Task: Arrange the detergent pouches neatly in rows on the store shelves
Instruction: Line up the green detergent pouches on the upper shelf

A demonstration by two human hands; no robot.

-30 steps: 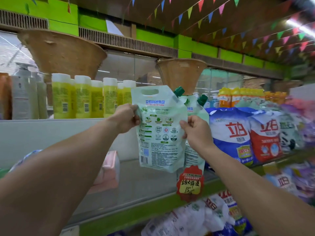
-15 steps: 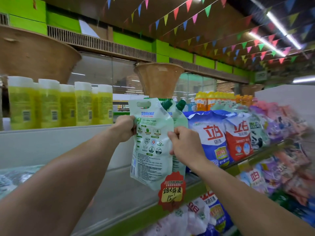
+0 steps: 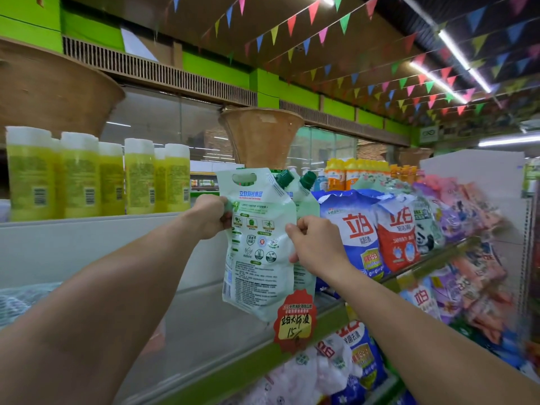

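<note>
The shelf (image 3: 204, 340) has bare space left of the blue bag (image 3: 355, 229), so the pale green detergent pouch (image 3: 257, 247), held above its front edge, should be lowered upright against the second pouch (image 3: 305, 200) behind. The left hand (image 3: 209, 216) and right hand (image 3: 317, 244) each pinch a side edge. Its heading is Chinese, too small to read surely; the red price tag (image 3: 295, 320) shows "15".

The front pouch (image 3: 257, 244) is pale green with a dark green screw cap at its top right corner and a cut-out handle slot near its top. Its printed back, covered in small text, icons and a barcode, faces the camera. It hangs upright, raised above the shelf (image 3: 204, 331), its lower corner just behind the red price tag (image 3: 295, 320). A 2nd matching pouch (image 3: 305, 200) stands directly behind it, upright, mostly hidden.
</note>
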